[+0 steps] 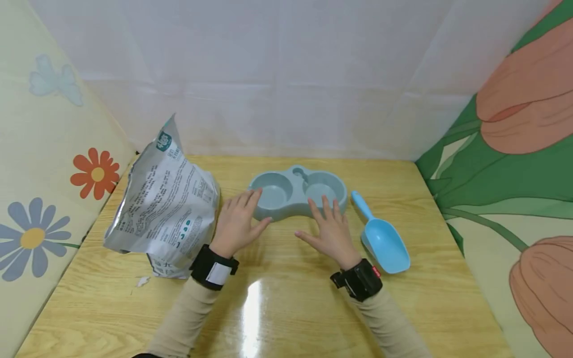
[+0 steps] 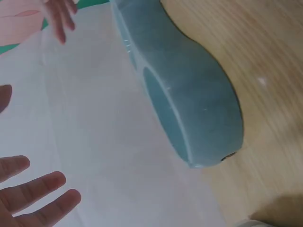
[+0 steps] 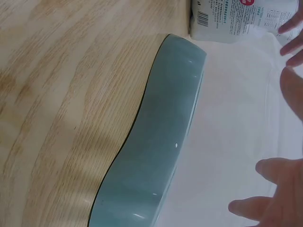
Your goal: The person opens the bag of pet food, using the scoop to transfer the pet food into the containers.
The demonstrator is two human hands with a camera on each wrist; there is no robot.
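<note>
A grey-green double pet bowl [image 1: 285, 211] lies on the table before both hands, its two round hollows facing up. My left hand [image 1: 236, 222] hovers at the bowl's left front, fingers spread and holding nothing. In the left wrist view, air shows between the left fingers [image 2: 45, 182] and the bowl's side [image 2: 199, 94]. Over the right front edge, my right hand [image 1: 330, 231] is held with its fingers apart and nothing in it. The right wrist view shows the right fingers [image 3: 270, 170] away from the bowl's curved wall [image 3: 147, 127].
A large silver printed bag [image 1: 172, 209] stands upright at the left, close by the left wrist. To the right lies a light blue scoop [image 1: 386, 243], handle pointing back. A small white scrap [image 1: 143, 281] is near the bag. White cloth [image 1: 286, 99] hangs behind the wooden table [image 1: 295, 298].
</note>
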